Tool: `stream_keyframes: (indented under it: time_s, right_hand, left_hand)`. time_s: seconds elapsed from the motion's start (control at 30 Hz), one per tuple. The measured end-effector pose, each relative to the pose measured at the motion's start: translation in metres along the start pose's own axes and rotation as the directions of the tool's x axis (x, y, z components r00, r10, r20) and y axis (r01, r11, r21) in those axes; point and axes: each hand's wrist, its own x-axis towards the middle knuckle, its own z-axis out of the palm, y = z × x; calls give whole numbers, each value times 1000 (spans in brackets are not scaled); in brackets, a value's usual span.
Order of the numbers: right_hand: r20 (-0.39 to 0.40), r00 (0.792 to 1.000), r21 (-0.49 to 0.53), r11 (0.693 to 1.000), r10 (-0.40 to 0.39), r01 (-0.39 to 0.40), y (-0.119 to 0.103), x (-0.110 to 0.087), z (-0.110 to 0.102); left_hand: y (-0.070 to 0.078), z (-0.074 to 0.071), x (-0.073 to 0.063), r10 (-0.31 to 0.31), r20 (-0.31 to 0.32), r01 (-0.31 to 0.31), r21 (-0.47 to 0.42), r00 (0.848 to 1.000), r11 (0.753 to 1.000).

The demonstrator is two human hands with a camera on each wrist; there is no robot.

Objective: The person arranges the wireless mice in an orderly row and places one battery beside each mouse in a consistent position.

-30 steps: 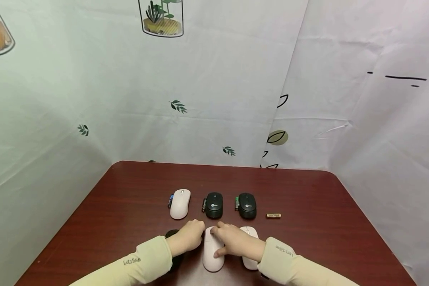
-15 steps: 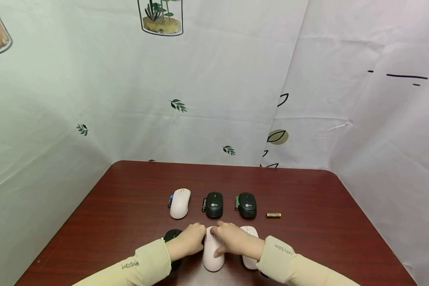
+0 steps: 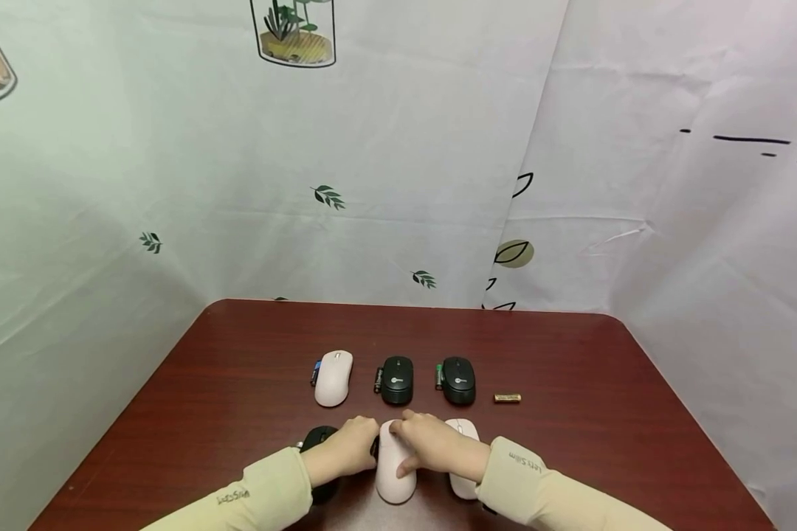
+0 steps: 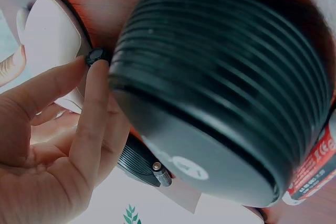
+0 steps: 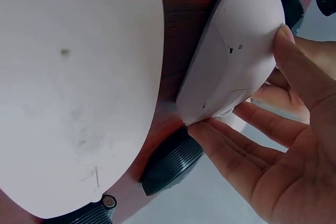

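My left hand [image 3: 350, 447] pinches a small dark cylinder [image 4: 96, 56], apparently a battery, between thumb and fingertip at the left side of the middle white mouse [image 3: 392, 476]. Most of the cylinder is covered by the fingers. My right hand [image 3: 433, 445] grips that same white mouse, thumb on its near right side and fingers at its far end. Under my left wrist lies a black mouse [image 3: 317, 436], large in the left wrist view, with a red battery [image 4: 314, 167] beside it. Another white mouse [image 3: 463, 487] lies partly beneath my right wrist.
Farther back on the dark red table [image 3: 252, 332] stand a white mouse [image 3: 333, 380] and two black mice, one in the middle [image 3: 397, 380] and one to the right [image 3: 459, 381], each with a battery at its left. A loose gold-coloured battery [image 3: 508, 398] lies at the right.
My left hand has shifted slightly left and toward me, uncovering more of the black mouse. A dark bit now shows between its fingers and the white mouse. The right hand keeps its hold.
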Motion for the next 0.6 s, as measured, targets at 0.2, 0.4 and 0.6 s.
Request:
stream_keyframes:
  time_s: [0.2, 0.4, 0.6]
  right_hand:
    - [14, 1000, -2, 1000, 15, -14, 0, -1, 1]
    - [31, 999, -5, 1000, 29, -29, 0, -2, -2]
    - [82, 996, 55, 998, 39, -44, -1, -2, -8]
  left_hand:
    - [-2, -3, 0, -1, 12, 1, -20, 1000, 1000]
    - [-1, -7, 1, -9, 38, 9, 2, 999, 1000]
    - [0, -13, -3, -17, 7, 16, 23, 1000, 1000]
